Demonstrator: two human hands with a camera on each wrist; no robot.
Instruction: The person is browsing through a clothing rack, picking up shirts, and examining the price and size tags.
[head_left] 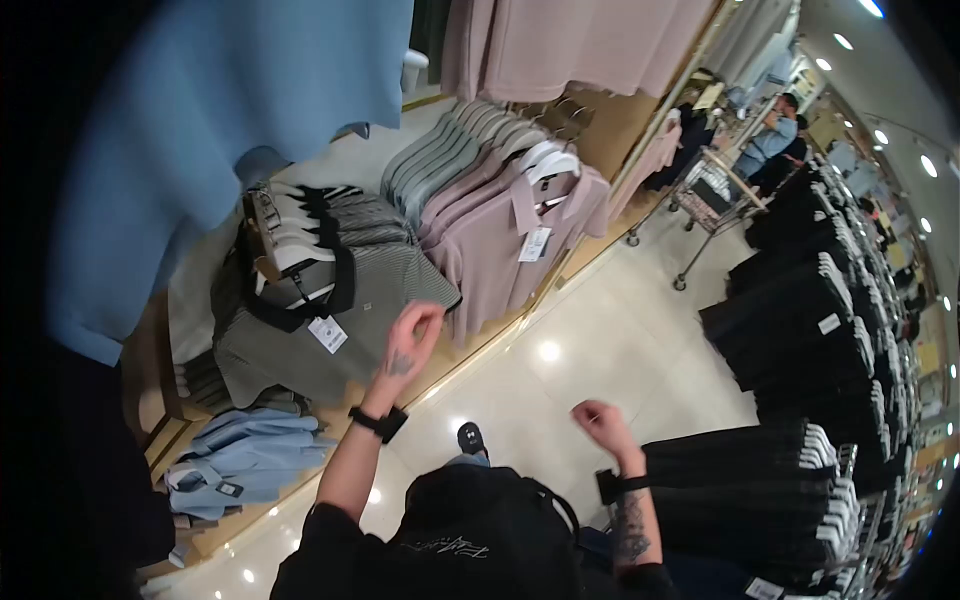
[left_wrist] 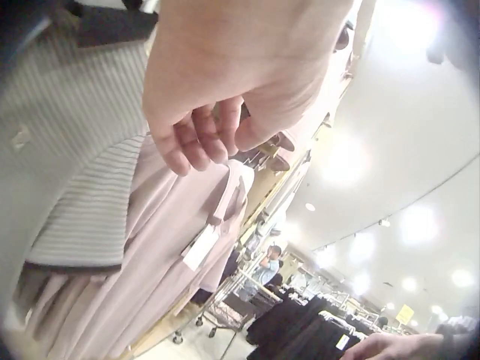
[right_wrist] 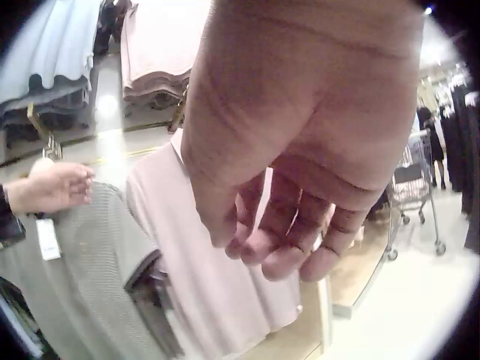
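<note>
My left hand [head_left: 413,338] is raised in front of a grey striped polo shirt [head_left: 375,345] with a black collar, its fingers loosely bent and nothing in them. The polo hangs at the front of a rail, a white price tag [head_left: 328,334] dangling below its collar. Just beyond is a pink polo shirt [head_left: 495,240] on a white hanger, with its own tag [head_left: 535,244]. In the left wrist view the bent fingers [left_wrist: 199,146] overlap the pink cloth. My right hand [head_left: 605,425] hovers over the floor at the right, loosely curled without any object, as the right wrist view also shows.
Light blue shirts [head_left: 250,450] hang low at the left, and a large blue garment [head_left: 240,110] hangs above. Racks of black trousers [head_left: 740,470] line the right side. Up the aisle stand a shopping cart [head_left: 715,195] and a person [head_left: 770,140] in blue. Pale tiles [head_left: 560,370] cover the floor.
</note>
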